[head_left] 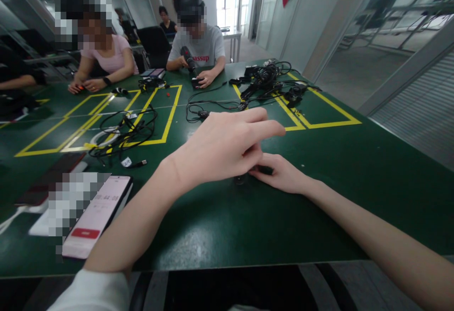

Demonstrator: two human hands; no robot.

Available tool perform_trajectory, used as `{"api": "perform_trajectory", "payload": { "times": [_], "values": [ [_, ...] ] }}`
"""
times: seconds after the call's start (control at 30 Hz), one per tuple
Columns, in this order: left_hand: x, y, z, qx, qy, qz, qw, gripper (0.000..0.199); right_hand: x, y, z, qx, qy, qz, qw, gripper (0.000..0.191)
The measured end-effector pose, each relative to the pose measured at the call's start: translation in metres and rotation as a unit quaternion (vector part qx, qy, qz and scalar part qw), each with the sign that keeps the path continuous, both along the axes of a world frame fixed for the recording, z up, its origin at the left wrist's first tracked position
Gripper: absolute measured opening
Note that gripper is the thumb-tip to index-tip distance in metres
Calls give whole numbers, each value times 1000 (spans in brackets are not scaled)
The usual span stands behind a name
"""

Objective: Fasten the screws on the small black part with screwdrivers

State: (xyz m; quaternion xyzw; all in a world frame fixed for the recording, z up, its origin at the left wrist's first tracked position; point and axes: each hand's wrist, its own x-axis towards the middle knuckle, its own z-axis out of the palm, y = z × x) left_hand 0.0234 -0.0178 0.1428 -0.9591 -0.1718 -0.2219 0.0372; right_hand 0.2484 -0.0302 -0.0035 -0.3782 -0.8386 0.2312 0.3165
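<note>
Head view, nearest: one glossy green tabletop point(198, 245), front edge under both forearms, surface stretching rightward to a slanting edge.
Phones: two, a pink-screened slab point(102, 211) beside the left forearm, a dark-screened slab point(53, 178) farther left.
Hands: two; left hand point(227, 143) bent over one small dark object point(240, 179), mostly hidden; right hand point(283, 174) beside it; cannot tell whether either grasps.
Cables: two tangled black heaps, left bundle point(136, 133), right bundle point(264, 78).
</note>
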Motion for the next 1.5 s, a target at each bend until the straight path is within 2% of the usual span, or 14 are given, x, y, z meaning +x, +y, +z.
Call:
{"api": "perform_trajectory", "payload": {
  "times": [0.13,0.23,0.5,0.6,0.73,0.8,0.9,1.07,1.2,1.3,1.37,1.5],
  "values": [
    [1,0,-1,-3,-5,10,1000,35,-6,-7,6,17,20,3,1000,17],
    [2,-1,-1,-16,-8,-2,1000,34,-12,-11,4,36,27,10,999,15],
    [5,3,-7,-43,-49,-13,998,39,-18,-9,-2,13,17,-3,1000,16],
    [6,4,-9,-91,-93,-29,991,38,-20,-9,-2,13,21,5,1000,15],
    [1,0,0,-203,-96,-59,973,21,-22,-9,-4,19,39,5,999,17],
    [-3,-1,6,-283,-70,-80,953,25,-22,-10,-4,11,38,7,999,19],
    [-5,4,10,-421,-79,-76,900,45,-22,-10,-1,-11,19,8,1000,21],
    [-7,26,1,-602,-127,-67,786,42,-22,-9,-3,-16,24,8,1000,24],
    [-10,40,-6,-676,-153,-79,717,37,-23,-7,-8,-2,36,12,999,26],
    [-12,46,-9,-698,-159,-84,693,34,-22,-7,-8,1,34,16,999,26],
    [-13,48,-10,-700,-169,-82,689,32,-22,-7,-7,0,31,17,999,27],
    [-15,49,-11,-674,-180,-73,713,37,-22,-9,-6,-5,30,16,999,27]
  ]
}}
